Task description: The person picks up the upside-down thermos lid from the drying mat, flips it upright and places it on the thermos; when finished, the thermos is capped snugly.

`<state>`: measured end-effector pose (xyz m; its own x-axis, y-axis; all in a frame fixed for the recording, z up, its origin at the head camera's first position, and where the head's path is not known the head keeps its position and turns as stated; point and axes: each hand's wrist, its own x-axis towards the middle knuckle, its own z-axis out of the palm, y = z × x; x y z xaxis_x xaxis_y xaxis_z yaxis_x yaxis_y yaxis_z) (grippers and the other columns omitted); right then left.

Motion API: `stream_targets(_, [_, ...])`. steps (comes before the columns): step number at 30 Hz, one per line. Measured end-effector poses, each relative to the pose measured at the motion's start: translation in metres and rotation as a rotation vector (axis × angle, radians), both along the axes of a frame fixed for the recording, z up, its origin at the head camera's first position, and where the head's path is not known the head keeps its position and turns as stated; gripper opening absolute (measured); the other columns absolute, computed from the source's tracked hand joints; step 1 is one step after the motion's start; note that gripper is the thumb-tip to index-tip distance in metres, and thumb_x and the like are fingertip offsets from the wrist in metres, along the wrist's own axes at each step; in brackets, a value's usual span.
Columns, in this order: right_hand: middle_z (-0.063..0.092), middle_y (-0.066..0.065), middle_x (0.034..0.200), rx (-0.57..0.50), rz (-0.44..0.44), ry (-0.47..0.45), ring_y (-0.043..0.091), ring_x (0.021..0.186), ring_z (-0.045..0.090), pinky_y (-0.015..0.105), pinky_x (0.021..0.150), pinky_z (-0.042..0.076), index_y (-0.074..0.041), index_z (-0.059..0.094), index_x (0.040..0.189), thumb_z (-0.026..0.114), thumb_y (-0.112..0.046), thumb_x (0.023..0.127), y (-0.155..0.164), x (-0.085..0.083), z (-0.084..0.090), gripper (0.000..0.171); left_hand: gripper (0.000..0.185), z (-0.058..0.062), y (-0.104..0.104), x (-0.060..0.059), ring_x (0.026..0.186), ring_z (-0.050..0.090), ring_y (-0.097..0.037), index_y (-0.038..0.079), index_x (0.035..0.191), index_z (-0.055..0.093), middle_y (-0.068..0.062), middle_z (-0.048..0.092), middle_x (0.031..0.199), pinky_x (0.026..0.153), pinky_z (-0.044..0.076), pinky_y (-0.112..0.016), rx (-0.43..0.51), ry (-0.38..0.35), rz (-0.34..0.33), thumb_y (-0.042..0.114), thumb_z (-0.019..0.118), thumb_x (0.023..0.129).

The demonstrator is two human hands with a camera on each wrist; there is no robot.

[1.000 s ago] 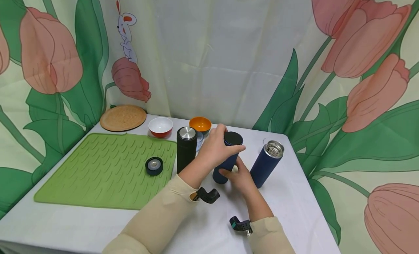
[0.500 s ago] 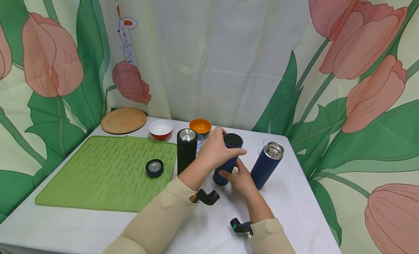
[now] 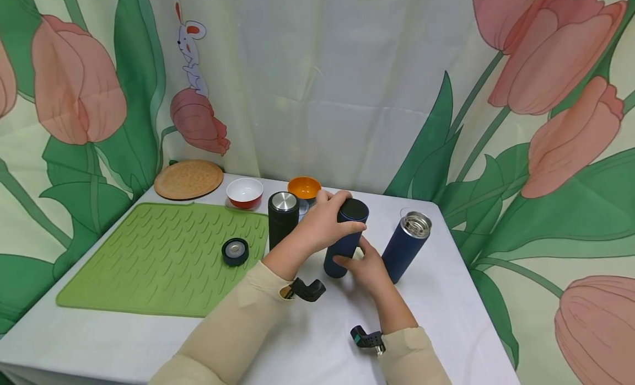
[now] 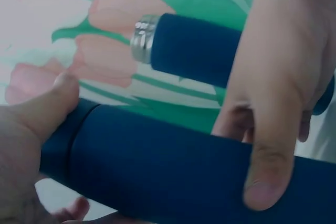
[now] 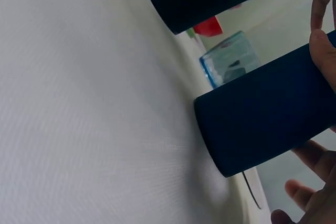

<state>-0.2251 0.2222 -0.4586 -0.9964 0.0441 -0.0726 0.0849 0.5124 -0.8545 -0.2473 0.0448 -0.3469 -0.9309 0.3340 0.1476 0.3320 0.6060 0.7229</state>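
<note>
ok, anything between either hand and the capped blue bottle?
Nothing visible: the left hand grips its lid, the right hand its body. The open bottle stands to the right, not between.

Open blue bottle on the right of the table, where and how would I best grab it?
Grip the open blue bottle round the middle of its straight body, probably from the right. It stands upright, with the right hand on the capped blue bottle close on its left. Its steel mouth is uncovered, so gripping below it looks cleaner.
</note>
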Motion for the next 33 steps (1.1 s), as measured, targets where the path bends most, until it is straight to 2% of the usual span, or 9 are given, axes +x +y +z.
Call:
stream_targets(2, [0.057,0.007,0.158,0.003,-0.005,-0.008,0.038,0.157,0.039,0.070,0.125,0.027,-0.033,0.054,0.151,0.088,-0.047,0.084,0.000,0.001,0.001,0.076,0.075,0.002,-0.002,-0.001,0.105,0.066,-0.029,0.034,0.155,0.047,-0.013,0.041,0.146,0.088,0.059,-0.044,0.005,-0.020,-0.021,0.061,0.076,0.092])
stream_targets(4, [0.056,0.007,0.158,0.001,-0.008,-0.015,0.037,0.158,0.038,0.070,0.126,0.026,-0.033,0.054,0.152,0.088,-0.047,0.085,0.000,0.000,0.001,0.077,0.076,0.002,-0.001,0.000,0.106,0.067,-0.029,0.032,0.155,0.047,-0.012,0.042,0.146,0.089,0.060,-0.044,0.006,-0.032,-0.012,0.062,0.076,0.091])
stream_targets(7, [0.055,0.006,0.160,0.009,-0.012,-0.040,0.038,0.159,0.036,0.070,0.125,0.025,-0.033,0.052,0.154,0.088,-0.049,0.084,0.000,0.001,-0.001,0.080,0.087,-0.003,0.005,0.003,0.111,0.065,-0.031,0.025,0.153,0.046,-0.012,0.044,0.148,0.092,0.060,-0.046,0.010,-0.034,0.065,0.068,0.078,0.085])
stream_targets(11, [0.054,0.006,0.160,0.009,-0.012,-0.034,0.037,0.159,0.036,0.069,0.126,0.025,-0.032,0.051,0.154,0.089,-0.050,0.083,0.000,0.001,-0.001,0.082,0.098,-0.008,0.018,0.008,0.104,0.065,-0.033,0.012,0.143,0.047,-0.013,0.046,0.144,0.087,0.061,-0.044,-0.004,0.052,0.177,0.077,0.080,0.077])
stream_targets(15, [0.052,0.006,0.163,0.017,-0.009,-0.021,0.035,0.160,0.035,0.068,0.127,0.026,-0.033,0.050,0.156,0.090,-0.050,0.082,0.001,0.001,0.002,0.085,0.086,-0.011,0.022,0.007,0.090,0.062,-0.027,0.010,0.130,0.051,-0.013,0.048,0.136,0.078,0.060,-0.036,-0.055,0.168,0.205,0.076,0.077,0.081])
stream_targets(19, [0.052,0.007,0.162,0.033,-0.010,-0.005,0.035,0.159,0.036,0.066,0.126,0.028,-0.031,0.051,0.155,0.090,-0.047,0.083,0.001,0.000,0.004,0.084,0.077,-0.012,0.018,0.003,0.091,0.062,-0.026,0.014,0.129,0.053,-0.014,0.047,0.139,0.078,0.059,-0.037,-0.065,0.202,0.164,0.072,0.077,0.085])
stream_targets(26, [0.052,0.009,0.162,0.036,-0.007,-0.009,0.037,0.158,0.037,0.067,0.125,0.030,-0.028,0.054,0.154,0.091,-0.045,0.082,0.001,-0.001,0.009,0.084,0.082,0.001,0.004,-0.002,0.107,0.066,-0.031,0.019,0.150,0.052,-0.015,0.045,0.150,0.090,0.061,-0.043,-0.079,0.116,0.028,0.067,0.076,0.089])
stream_targets(30, [0.054,0.009,0.160,0.022,-0.010,-0.004,0.037,0.157,0.040,0.066,0.124,0.032,-0.028,0.056,0.152,0.092,-0.043,0.080,0.002,-0.001,0.008,0.081,0.077,0.004,-0.003,-0.009,0.105,0.066,-0.027,0.022,0.151,0.053,-0.013,0.046,0.148,0.089,0.060,-0.041,-0.093,0.103,-0.063,0.063,0.077,0.091])
stream_targets(33, [0.055,0.010,0.159,0.011,-0.013,-0.007,0.038,0.157,0.039,0.067,0.124,0.031,-0.026,0.057,0.151,0.092,-0.043,0.080,0.002,0.000,0.006,0.081,0.074,0.003,-0.005,-0.009,0.102,0.065,-0.025,0.024,0.151,0.053,-0.012,0.047,0.146,0.087,0.059,-0.039,-0.098,0.090,-0.081,0.061,0.076,0.092])
